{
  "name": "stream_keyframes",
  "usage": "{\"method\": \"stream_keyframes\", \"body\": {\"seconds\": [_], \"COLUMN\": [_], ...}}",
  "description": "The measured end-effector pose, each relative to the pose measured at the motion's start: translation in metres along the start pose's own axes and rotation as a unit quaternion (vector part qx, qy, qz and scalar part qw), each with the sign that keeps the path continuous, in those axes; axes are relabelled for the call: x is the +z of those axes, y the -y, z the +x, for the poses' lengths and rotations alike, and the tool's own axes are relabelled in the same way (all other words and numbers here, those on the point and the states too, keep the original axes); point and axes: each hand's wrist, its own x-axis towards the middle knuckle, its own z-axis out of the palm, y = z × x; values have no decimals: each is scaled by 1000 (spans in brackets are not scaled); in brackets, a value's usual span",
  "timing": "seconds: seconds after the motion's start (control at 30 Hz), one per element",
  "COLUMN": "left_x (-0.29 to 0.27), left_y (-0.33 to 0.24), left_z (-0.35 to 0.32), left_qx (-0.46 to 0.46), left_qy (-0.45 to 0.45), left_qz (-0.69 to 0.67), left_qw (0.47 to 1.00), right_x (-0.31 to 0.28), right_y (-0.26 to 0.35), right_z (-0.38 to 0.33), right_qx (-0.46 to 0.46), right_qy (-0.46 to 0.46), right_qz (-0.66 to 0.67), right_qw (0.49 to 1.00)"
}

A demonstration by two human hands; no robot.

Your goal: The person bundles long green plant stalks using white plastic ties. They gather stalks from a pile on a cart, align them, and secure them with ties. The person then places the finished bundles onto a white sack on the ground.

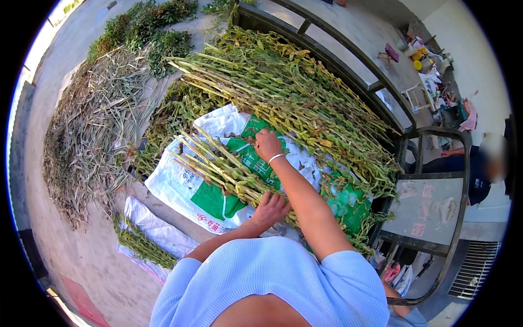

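My left hand (271, 211) lies with its fingers curled over a small bundle of cut plant stalks (226, 169) with green-yellow pods. The bundle rests on a white and green woven sack (182, 188) in front of me, its bare stalk ends pointing to the far left. Beyond it my right hand (268, 144), with a white band (276, 158) at the wrist, is low over the sack's green part. Its fingers are drawn together near dry leaf bits; what they hold, if anything, is hidden. A large pile of similar stalks (294, 92) lies just beyond that hand.
A dark metal rail (348, 46) runs behind the pile to a framed panel (427, 210) at right. Dry straw (98, 125) covers the ground at left. Another small bundle (144, 242) lies on a pale sack. A person (476, 174) is at far right.
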Motion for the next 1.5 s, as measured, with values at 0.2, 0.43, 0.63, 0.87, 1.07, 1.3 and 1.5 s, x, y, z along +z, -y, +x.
{"method": "stream_keyframes", "body": {"seconds": [0.2, 0.43, 0.63, 0.87, 1.07, 1.3, 1.5], "left_x": [0, -11, -50, -47, -59, -100, -135], "left_y": [4, 0, -10, -45, -23, 34, 128], "left_z": [4, 21, 39, 44, 33, -35, -111], "left_qx": [7, 3, 27, -143, -346, -452, -491], "left_qy": [6, 143, 206, 210, 81, -51, -224], "left_qz": [-6, -34, -58, -698, -823, -790, -754], "left_qw": [1000, 989, 976, 670, 443, 412, 373], "right_x": [-48, -58, -54, -72, -75, -91, -103], "right_y": [-49, -87, -94, -39, 38, 86, 73], "right_z": [-65, -213, -300, -303, -277, -256, -203], "right_qx": [13, 306, 329, 261, 0, -168, -244], "right_qy": [-180, -302, -391, -370, -298, -108, -147], "right_qz": [182, 529, 711, 656, 246, 317, 308], "right_qw": [967, 731, 484, 604, 922, 927, 908]}}
